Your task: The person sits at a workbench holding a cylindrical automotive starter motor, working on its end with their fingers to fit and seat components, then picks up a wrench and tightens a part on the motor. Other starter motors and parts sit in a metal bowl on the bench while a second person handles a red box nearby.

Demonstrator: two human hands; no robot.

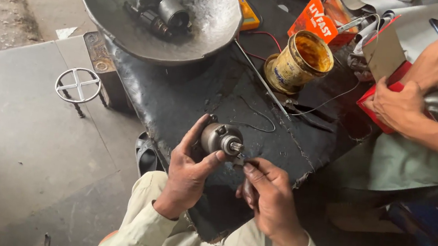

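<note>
On the black workbench (188, 96), a metal bowl (212, 3) holds motor parts (160, 11).

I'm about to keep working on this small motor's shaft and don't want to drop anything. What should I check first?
1. Left hand grips the small motor: ok.
2. Right hand fingertips at the shaft tip: ok.
3. What the right fingers pinch: cannot tell, too small.
4. Motor held over the black workbench: ok.
5. Grease tin lies tipped, open: not ok.
6. Another person's hands apart from yours: ok.
</note>
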